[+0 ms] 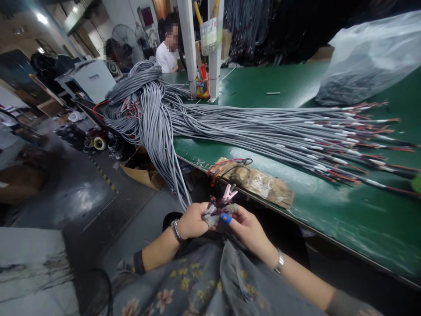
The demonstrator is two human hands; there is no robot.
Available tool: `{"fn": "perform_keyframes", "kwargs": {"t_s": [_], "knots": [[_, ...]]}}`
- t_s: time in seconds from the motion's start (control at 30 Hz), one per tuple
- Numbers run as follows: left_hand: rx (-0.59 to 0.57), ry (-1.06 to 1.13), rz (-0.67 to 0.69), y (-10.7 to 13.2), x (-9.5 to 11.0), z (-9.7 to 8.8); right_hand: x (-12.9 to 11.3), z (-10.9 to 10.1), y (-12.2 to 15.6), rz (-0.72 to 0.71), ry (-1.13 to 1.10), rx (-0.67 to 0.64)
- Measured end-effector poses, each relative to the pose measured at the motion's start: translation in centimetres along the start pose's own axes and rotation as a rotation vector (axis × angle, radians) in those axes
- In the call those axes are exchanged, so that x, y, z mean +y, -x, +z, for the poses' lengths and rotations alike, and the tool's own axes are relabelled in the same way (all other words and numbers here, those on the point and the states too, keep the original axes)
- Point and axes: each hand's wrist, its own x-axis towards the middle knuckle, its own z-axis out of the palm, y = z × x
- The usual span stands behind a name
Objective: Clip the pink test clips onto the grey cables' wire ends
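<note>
My left hand, a watch on its wrist, is closed around the end of a grey cable in front of my body. Close beside it, my right hand pinches at the dark thin wires of the same end. Tape or finger covers wrap some fingertips, and a blue one sits on my right thumb. A pink clip stands just above the fingers; what holds it is hidden. The cable hangs from a large bundle of grey cables draped over the table edge.
The green table carries many cables with stripped ends toward the right. A worn wooden board with red and black leads lies at the near edge. Behind are a white post, a plastic bag and a seated person.
</note>
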Motion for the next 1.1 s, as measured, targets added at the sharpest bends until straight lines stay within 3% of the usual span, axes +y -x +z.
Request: {"fn": "perform_keyframes", "kwargs": {"t_s": [0.23, 0.43, 0.53, 0.63, 0.87, 0.97, 1.1], "knots": [[-0.169, -0.183, 0.019, -1.1, 0.3, -0.3, -0.4, -0.6, 0.1, -0.068, 0.098, 0.037], [0.006, 0.073, -0.038, -0.9, -0.5, 0.6, -0.1, -0.7, -0.5, -0.082, 0.197, 0.027], [0.032, 0.046, -0.028, -0.7, -1.0, 0.8, -0.2, -0.5, -0.8, -0.095, 0.205, 0.033], [0.039, 0.029, -0.030, -0.6, -0.8, 0.8, -0.4, -0.4, -0.9, -0.033, 0.133, 0.027], [0.169, 0.291, -0.154, -0.5, 1.2, 0.7, -0.2, 0.3, -0.5, 0.111, -0.169, 0.033], [0.146, 0.306, -0.167, -0.5, 1.3, 0.5, -0.3, 0.5, -0.5, 0.078, -0.180, 0.026], [0.016, 0.242, -0.185, -0.7, 0.8, 0.4, -0.8, 0.4, -0.4, 0.028, -0.098, 0.022]]}}
